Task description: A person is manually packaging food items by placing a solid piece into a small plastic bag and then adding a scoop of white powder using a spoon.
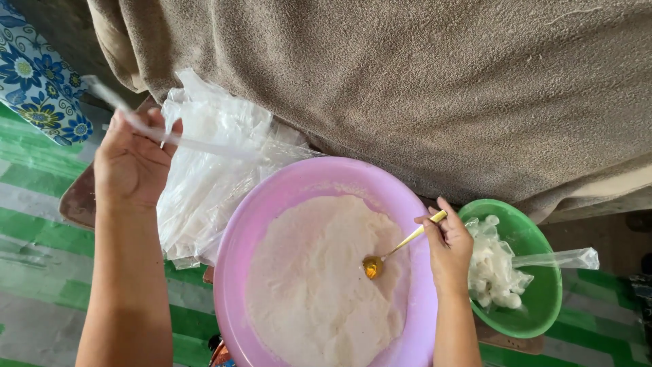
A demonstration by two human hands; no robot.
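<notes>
Your right hand (pixel 449 250) has its grip clamped on the handle of a gold spoon (pixel 394 250), pinched near the handle's end between thumb and fingers so the bowl of the spoon reaches down to the white powdery mass (pixel 319 278) that fills the pink basin (pixel 272 204). The spoon's bowl rests on the surface on the right side of the heap, tilted low, which looks like a scooping hold.

Your left hand (pixel 130 163) is raised to the left of the basin, its grip closed on a narrow clear plastic bag (pixel 176 139) that stretches out long and thin from your fingers towards the basin, held up clear of the powder. Just beneath it lies a crumpled stack of clear plastic bags (pixel 204 183), touching the basin's left rim, within easy reach.

Just right of your right hand stands a green bowl (pixel 543 299) holding small filled white packets (pixel 492 268), one long clear bag lying over its rim. A brown fuzzy blanket (pixel 407 81) lies behind everything, and the floor shows a green striped mat (pixel 34 224).
</notes>
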